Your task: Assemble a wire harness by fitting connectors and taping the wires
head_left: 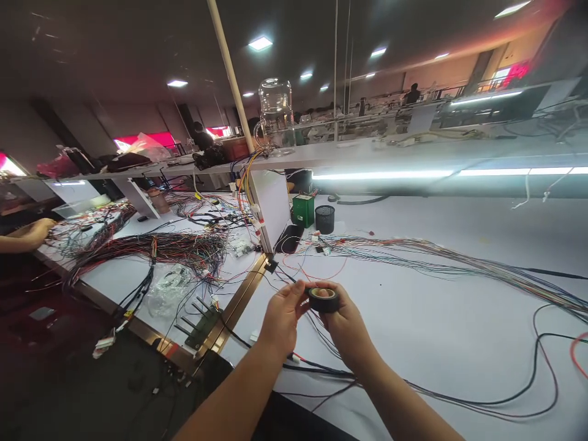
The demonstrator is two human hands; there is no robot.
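Observation:
A roll of black electrical tape [324, 302] sits in my right hand [346, 318], whose fingers are closed around its rim. Close beside it, my left hand [281, 318] pinches thin wires just at the roll's left edge. A black cable [285, 275] runs from a small black block [271, 264] into these fingertips. Below the hands, thin wires [321, 331] come out and lead down toward a thicker black cable [321, 369] on the white table [441, 331]. What exactly lies between the left fingertips is partly hidden.
A long wire bundle [413, 248] stretches across the right side. Behind stand a green box [303, 210], a black mesh cup [324, 219] and a phone [290, 239]. Left lie a dense wire harness [160, 248], plastic bags [171, 288] and a pronged fixture [201, 327]. Another person's hand [39, 234] is far left.

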